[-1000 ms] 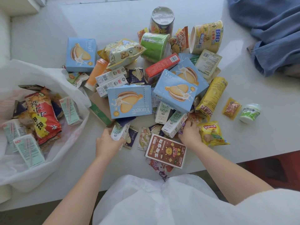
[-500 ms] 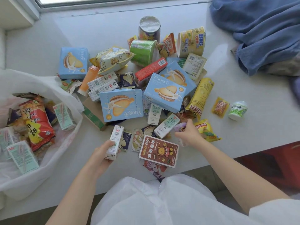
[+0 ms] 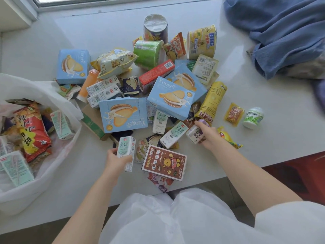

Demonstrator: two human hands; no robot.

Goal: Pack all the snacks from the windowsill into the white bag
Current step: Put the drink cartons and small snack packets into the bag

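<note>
Two items are held at once: a green-and-white milk carton (image 3: pixel 126 150) is gripped by the left hand (image 3: pixel 117 160), fingers curled round its lower half, and a small white-and-purple packet (image 3: pixel 195 133) is clasped by the right hand (image 3: pixel 208 135) at the near right edge of the snack pile (image 3: pixel 158 88). The pick-up step is judged to be in hand, with many snacks left on the windowsill (image 3: pixel 274 110). Both items are next to be carried leftward and dropped into the white bag (image 3: pixel 44 88), which lies open at the left, well apart from the right hand and nearer the left one. Several cartons and a red packet (image 3: pixel 34 132) are already seen inside it.
</note>
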